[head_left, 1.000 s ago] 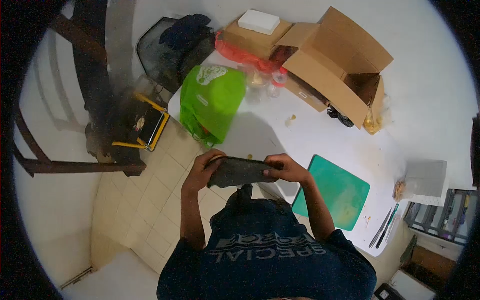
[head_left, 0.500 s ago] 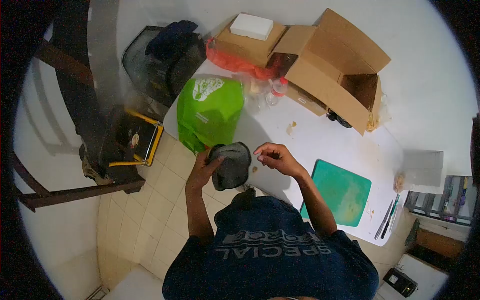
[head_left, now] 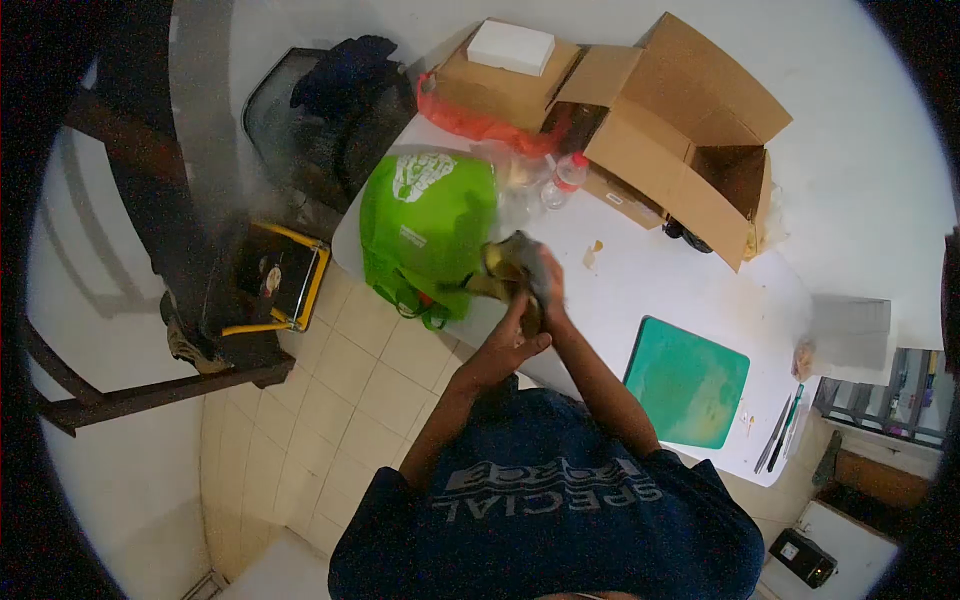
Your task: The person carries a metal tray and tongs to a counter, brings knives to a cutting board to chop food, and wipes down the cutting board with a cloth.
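Pouch-like item, dark and blurred, was above the tabletop, beside the green bag. Left hand and right hand were closed around it. Two-handed manipulation appeared in progress; further handling called for firm grip.

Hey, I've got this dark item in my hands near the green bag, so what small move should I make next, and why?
Perhaps ease the dark item open with your right hand while your left hand steadies it: it looks bunched between both hands, and some yellowish inside shows, but hands and blur hide the rest.
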`<state>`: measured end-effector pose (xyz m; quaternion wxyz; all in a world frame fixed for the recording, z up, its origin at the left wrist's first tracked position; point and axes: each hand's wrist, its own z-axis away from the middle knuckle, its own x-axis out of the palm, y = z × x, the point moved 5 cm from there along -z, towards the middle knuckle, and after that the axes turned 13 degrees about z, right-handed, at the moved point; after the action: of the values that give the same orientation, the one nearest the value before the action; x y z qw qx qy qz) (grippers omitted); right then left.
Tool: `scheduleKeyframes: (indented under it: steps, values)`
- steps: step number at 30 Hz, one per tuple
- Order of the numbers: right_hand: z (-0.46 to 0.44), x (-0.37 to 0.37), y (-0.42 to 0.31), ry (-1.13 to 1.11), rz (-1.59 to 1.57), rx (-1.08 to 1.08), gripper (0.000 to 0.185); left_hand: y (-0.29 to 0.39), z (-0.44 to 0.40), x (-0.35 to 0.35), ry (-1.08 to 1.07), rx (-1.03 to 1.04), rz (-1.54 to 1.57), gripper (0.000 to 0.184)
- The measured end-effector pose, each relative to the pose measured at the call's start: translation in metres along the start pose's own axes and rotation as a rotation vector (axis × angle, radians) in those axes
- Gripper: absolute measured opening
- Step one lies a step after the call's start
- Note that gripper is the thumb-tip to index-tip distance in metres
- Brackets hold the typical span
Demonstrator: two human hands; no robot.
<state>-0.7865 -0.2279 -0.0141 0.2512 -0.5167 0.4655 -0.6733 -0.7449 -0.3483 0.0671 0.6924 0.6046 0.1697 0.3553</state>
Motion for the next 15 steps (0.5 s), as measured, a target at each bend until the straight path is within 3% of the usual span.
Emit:
scheduleKeyframes:
  steps: [1,2,4,6,7,8,9,11,15]
  values:
    - [-0.006,-0.018,0.019,0.031,-0.241,0.225,0.04,0.002,0.002,0.003,-0.091,-0.029,-0.034,0.083]
    - [-0.002,-0.019,-0.007,0.092,0.103,0.184,0.044,0.007,0.003,0.001,-0.089,-0.034,-0.03,0.083]
    - [0.017,-0.008,-0.022,0.124,-0.333,0.331,0.051,0.014,0.007,0.003,-0.191,-0.04,-0.07,0.083]
    - [0.037,-0.001,-0.008,0.17,-0.287,0.344,0.059,-0.006,0.004,0.0,-0.17,-0.048,-0.147,0.082]
    - [0.058,-0.018,0.04,0.008,-0.309,0.475,0.063,-0.015,0.001,-0.004,-0.14,0.119,-0.322,0.081]
    - [0.08,-0.002,0.045,0.129,-0.377,0.489,0.063,-0.024,-0.001,-0.006,-0.108,0.286,-0.495,0.08]
    - [0.094,0.018,0.024,0.073,-0.34,0.509,0.065,-0.04,-0.005,-0.008,-0.111,0.284,-0.493,0.08]
    - [0.109,0.036,0.009,0.022,-0.303,0.529,0.067,-0.05,-0.01,-0.015,0.141,0.441,-0.51,0.08]
    - [0.124,0.033,0.024,0.055,0.208,0.438,0.072,-0.068,-0.009,-0.012,0.179,0.286,-0.16,0.08]
